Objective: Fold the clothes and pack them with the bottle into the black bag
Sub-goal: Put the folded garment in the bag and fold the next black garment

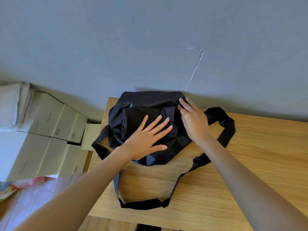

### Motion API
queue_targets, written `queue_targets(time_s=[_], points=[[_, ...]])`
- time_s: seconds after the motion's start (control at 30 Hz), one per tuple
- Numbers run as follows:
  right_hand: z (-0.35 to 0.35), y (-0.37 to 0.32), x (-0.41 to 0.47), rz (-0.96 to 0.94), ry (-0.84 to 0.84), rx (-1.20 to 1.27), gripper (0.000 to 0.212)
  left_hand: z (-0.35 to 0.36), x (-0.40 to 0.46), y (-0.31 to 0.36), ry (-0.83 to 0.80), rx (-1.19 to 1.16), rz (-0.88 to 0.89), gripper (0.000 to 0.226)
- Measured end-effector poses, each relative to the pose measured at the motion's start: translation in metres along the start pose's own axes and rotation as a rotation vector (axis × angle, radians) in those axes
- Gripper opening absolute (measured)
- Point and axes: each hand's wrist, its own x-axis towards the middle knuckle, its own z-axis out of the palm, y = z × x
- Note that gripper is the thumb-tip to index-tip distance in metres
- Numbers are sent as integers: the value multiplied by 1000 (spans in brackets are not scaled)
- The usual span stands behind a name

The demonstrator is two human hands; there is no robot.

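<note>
The black bag (143, 100) lies on the wooden table (250, 155) against the wall, its straps (221, 125) trailing to the right and toward me. A folded dark garment (133, 119) sits in the bag's mouth. My left hand (146, 139) presses flat on the garment and the bag, fingers spread. My right hand (191, 119) rests at the bag's right edge, fingertips touching the fabric near the opening. No bottle is visible.
Several cardboard boxes (50, 130) are stacked on the floor to the left of the table. A grey wall (150, 47) rises right behind the bag. Patterned fabric (10, 187) lies at the lower left.
</note>
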Motion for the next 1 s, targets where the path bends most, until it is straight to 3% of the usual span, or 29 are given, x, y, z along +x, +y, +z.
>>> queue_targets(time_s=[0.07,0.53,0.6,0.77,0.87,1.0], points=[[-4,-4,2,48,9,82,26,0,-2,1,-2,13,0,65],[-14,-24,-1,336,137,652,36,-7,-5,5,-103,-113,-8,66],[-15,-25,0,325,119,609,36,-8,-4,5,-120,-135,-6,65],[-18,-22,11,10,78,13,46,-7,-4,4,-132,-150,-12,64],[-17,-22,18,-28,70,-24,48,-6,-5,6,-122,-166,-27,64],[-24,-25,21,-3,89,91,32,-6,-4,6,-117,-187,-29,63]])
